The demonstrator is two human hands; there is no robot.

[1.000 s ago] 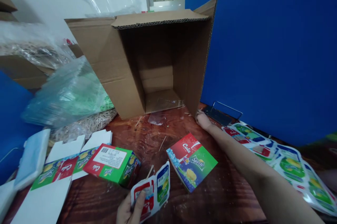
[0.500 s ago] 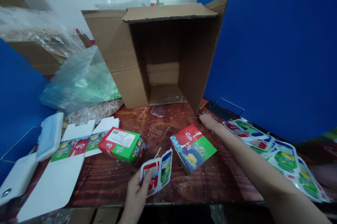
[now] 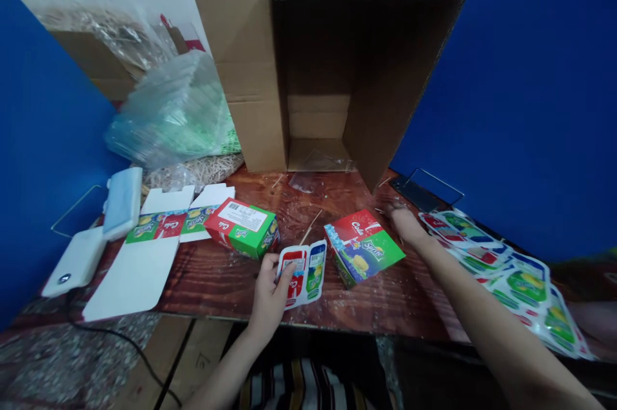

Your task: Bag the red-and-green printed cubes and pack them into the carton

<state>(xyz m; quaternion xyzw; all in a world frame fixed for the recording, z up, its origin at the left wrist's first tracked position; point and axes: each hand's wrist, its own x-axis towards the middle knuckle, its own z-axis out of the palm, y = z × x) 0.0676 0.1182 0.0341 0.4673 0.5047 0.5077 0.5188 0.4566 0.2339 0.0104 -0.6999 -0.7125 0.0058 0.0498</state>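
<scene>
My left hand (image 3: 270, 291) pinches a small printed card (image 3: 303, 272) with a red panel and a green panel, near the table's front edge. My right hand (image 3: 403, 220) reaches forward over the wooden table (image 3: 226, 278), its fingers blurred, between a folded Cola/Sprite box (image 3: 364, 254) and a row of printed sheets (image 3: 511, 275). A second closed Cola/Sprite box (image 3: 243, 228) lies left of the card. A flattened unfolded carton (image 3: 154, 243) lies further left.
A large open cardboard box (image 3: 332, 69) lies on its side at the back. A plastic bag of green items (image 3: 173, 111) and loose sticks (image 3: 193, 172) sit left of it. Blue panels (image 3: 530, 89) flank both sides. White devices (image 3: 96, 230) with a cable lie at left.
The camera has tilted down and back, showing the table's front edge and my lap. My right hand has drawn back from the box corner towards the printed sheets. My left hand keeps the card.
</scene>
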